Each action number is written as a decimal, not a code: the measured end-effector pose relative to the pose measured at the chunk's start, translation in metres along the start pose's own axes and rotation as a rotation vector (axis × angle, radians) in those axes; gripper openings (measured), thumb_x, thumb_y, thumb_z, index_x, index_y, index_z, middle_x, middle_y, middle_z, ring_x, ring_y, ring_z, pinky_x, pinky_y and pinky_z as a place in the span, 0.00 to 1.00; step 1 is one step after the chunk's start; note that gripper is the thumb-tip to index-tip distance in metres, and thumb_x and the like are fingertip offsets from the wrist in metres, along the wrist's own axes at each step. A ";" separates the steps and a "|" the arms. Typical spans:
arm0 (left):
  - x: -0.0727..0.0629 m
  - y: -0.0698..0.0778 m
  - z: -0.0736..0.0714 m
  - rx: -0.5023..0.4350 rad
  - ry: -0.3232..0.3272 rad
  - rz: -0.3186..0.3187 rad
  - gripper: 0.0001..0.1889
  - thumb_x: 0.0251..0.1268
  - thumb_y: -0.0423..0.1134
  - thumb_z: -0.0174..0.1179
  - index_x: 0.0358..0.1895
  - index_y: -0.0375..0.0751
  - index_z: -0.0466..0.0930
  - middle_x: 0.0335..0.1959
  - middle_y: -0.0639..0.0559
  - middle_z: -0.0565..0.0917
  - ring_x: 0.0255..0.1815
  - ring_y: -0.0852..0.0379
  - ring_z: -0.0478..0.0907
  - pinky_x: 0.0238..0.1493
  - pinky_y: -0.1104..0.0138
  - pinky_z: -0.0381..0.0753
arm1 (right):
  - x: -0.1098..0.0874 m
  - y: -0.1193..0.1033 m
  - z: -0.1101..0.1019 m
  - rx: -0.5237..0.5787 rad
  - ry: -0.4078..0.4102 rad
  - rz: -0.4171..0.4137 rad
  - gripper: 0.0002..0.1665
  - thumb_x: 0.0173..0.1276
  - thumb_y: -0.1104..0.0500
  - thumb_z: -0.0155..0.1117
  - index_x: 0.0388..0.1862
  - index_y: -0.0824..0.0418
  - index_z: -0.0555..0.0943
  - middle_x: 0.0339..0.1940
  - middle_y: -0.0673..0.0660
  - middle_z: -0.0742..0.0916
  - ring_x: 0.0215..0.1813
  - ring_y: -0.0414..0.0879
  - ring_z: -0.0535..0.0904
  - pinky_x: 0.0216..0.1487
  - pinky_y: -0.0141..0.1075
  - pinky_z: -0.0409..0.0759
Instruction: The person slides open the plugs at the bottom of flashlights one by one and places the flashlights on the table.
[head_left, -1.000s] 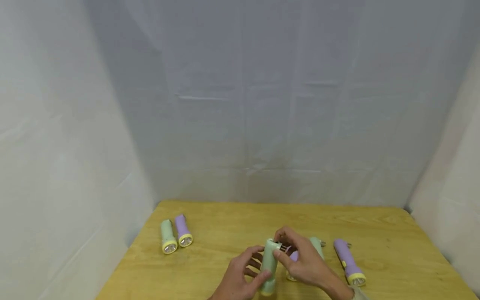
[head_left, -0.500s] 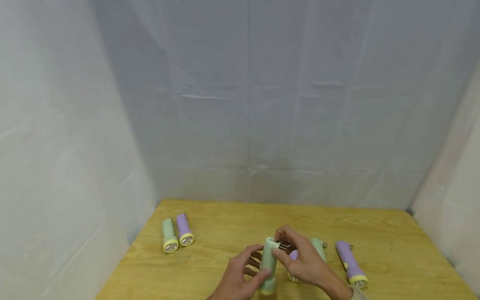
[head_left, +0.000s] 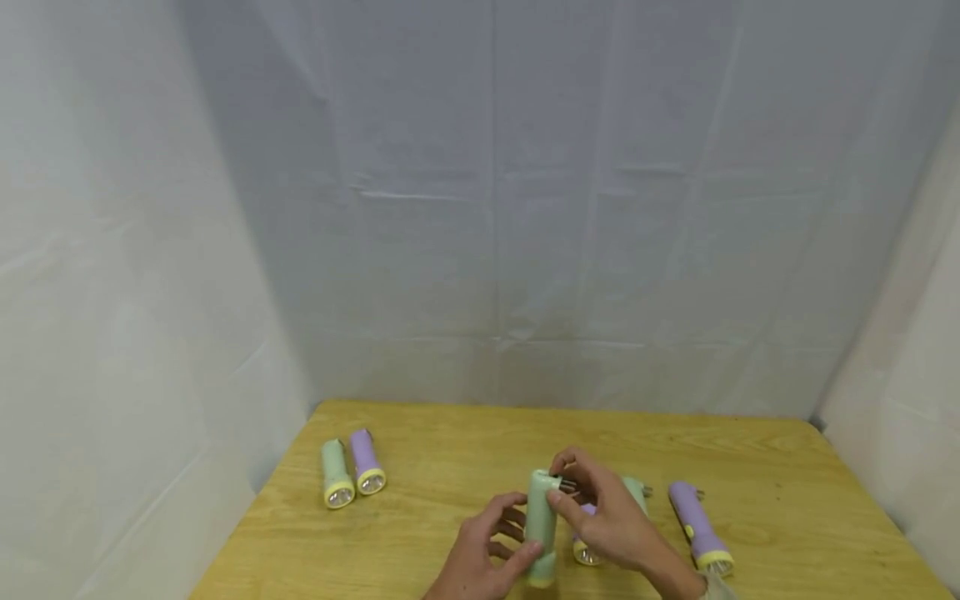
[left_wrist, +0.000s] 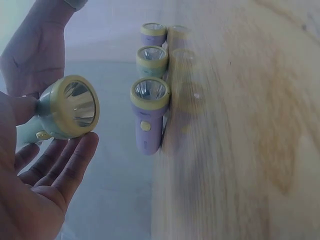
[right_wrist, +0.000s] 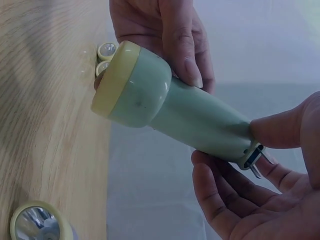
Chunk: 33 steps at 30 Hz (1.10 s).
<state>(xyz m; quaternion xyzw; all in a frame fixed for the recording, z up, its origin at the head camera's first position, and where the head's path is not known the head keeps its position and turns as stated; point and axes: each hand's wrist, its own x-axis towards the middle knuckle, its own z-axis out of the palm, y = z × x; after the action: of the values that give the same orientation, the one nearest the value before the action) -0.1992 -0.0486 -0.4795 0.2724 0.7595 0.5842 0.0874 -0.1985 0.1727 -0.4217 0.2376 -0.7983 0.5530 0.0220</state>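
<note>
Green plastic, by its look, the torch is clear of the table — our left hand grasps it near the head, our right hand pinches the tail beside the prongs. We judge it best to steady the body with our left and spare the prongs pressure — they might bend. Beside our right wrist lies a purple torch.

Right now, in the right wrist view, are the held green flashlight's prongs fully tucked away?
No, two metal prongs stick out from the narrow end of the green flashlight.
</note>
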 end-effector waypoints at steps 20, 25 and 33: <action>0.002 -0.003 0.003 -0.115 0.008 -0.077 0.28 0.71 0.45 0.64 0.69 0.37 0.70 0.57 0.39 0.81 0.51 0.60 0.81 0.48 0.69 0.85 | 0.008 0.008 0.002 0.218 0.080 0.200 0.20 0.78 0.58 0.59 0.60 0.66 0.68 0.57 0.74 0.84 0.55 0.54 0.85 0.48 0.40 0.88; 0.002 -0.006 0.002 -0.110 0.011 -0.109 0.28 0.71 0.47 0.65 0.69 0.39 0.71 0.56 0.41 0.82 0.50 0.60 0.82 0.48 0.71 0.85 | 0.009 0.007 0.007 0.234 0.131 0.257 0.23 0.78 0.57 0.59 0.64 0.67 0.68 0.58 0.73 0.84 0.56 0.54 0.85 0.50 0.39 0.87; 0.003 -0.008 0.001 -0.134 0.043 -0.156 0.29 0.70 0.47 0.65 0.68 0.36 0.71 0.55 0.41 0.82 0.50 0.57 0.82 0.47 0.67 0.86 | 0.007 0.014 0.019 0.253 0.205 0.333 0.27 0.78 0.57 0.59 0.67 0.72 0.70 0.62 0.71 0.82 0.59 0.55 0.84 0.55 0.44 0.87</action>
<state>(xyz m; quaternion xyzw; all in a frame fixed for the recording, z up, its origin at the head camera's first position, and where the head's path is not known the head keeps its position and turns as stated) -0.2033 -0.0479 -0.4863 0.1931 0.7394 0.6308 0.1343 -0.2065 0.1571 -0.4394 0.0463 -0.7443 0.6660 -0.0184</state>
